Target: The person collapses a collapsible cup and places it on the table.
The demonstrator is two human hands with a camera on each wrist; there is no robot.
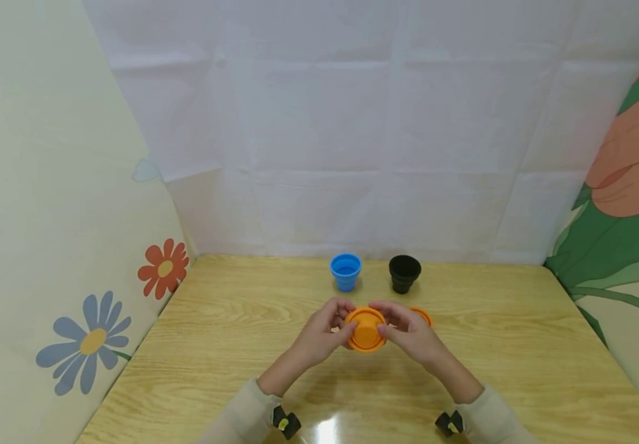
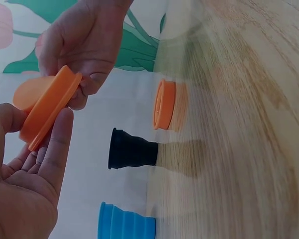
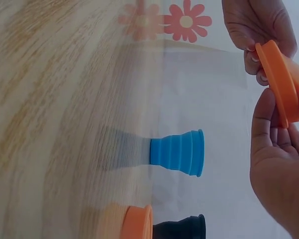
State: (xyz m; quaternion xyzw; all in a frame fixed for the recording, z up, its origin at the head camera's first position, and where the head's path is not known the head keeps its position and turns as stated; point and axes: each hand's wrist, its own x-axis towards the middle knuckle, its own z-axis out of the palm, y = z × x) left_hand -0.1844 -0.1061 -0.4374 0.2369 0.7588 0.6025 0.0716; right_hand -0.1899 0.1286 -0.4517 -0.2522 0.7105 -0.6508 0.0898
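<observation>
- The orange cup [image 1: 366, 333], seemingly collapsed into a thick ring with a protruding middle, is held above the tabletop [image 1: 230, 314], nearer the person than the black cup [image 1: 405, 275] and left of it.
- The left hand [image 1: 319, 336] pinches its left edge, thumb on the near face, fingers behind; the right hand [image 1: 416, 339] grips the opposite edge likewise.
- The blue cup [image 1: 345, 274] stands upright, left of the black cup; an orange ring-shaped piece [image 2: 164, 104] lies nearer the person than the black cup, slightly right.
- It probably handles light and unbreakable (silicone, by its look), with soft, slightly grippy walls; the stiffer-looking rim offers the surest hold.
</observation>
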